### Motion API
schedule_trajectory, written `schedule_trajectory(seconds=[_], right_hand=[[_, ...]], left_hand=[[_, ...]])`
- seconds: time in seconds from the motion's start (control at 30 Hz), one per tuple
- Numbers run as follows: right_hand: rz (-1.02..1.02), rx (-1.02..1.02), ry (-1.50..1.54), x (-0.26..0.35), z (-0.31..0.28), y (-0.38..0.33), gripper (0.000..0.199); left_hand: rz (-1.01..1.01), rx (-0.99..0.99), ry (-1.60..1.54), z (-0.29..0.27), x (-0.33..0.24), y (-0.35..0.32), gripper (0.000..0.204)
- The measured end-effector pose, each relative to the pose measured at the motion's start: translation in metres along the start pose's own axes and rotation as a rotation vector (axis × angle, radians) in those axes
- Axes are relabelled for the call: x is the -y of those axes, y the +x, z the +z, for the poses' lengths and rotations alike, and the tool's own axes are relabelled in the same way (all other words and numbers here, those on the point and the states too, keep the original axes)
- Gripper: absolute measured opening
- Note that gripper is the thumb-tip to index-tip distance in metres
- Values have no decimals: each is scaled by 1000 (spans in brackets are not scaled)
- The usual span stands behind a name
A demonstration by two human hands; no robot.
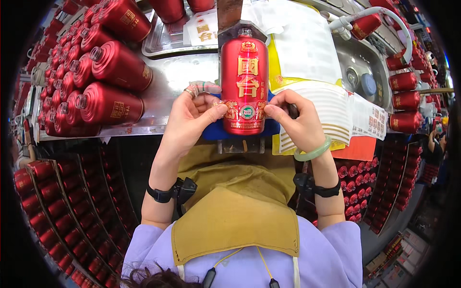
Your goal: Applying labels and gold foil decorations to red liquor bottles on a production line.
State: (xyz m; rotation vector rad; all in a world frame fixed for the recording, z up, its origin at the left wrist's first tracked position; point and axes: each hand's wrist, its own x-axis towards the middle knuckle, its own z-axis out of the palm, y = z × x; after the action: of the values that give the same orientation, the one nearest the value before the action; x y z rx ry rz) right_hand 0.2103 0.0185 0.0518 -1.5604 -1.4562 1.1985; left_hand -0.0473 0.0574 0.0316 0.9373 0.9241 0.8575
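Hands pressing label on red cylindrical metallic bottle.
Left hand and right hand pinch its lower sides; steel tabletop beyond.

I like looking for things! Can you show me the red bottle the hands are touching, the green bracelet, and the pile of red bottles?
red bottle (244, 72): head view, upper body.
green bracelet (314, 152): head view, band's lower curve.
pile of red bottles (113, 103): head view, one bottle's side.

A red bottle lies on a blue pad on the steel bench, neck pointing away. The left hand and right hand pinch a gold label against the bottle's lower body from either side. Left of the bottle lie stacked red bottles; right of it, label sheets
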Motion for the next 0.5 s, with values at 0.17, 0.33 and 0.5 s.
schedule_trajectory(seconds=[0.17,0.33,0.5], right_hand=[[-42,-51,21,-3,1,0,16],[-38,-50,23,-2,2,2,16],[-22,-42,25,-1,1,0,15]], left_hand=[[9,28,13,-2,2,2,40],[-4,30,-4,-3,2,2,38],[3,34,-16,-3,1,3,36]])
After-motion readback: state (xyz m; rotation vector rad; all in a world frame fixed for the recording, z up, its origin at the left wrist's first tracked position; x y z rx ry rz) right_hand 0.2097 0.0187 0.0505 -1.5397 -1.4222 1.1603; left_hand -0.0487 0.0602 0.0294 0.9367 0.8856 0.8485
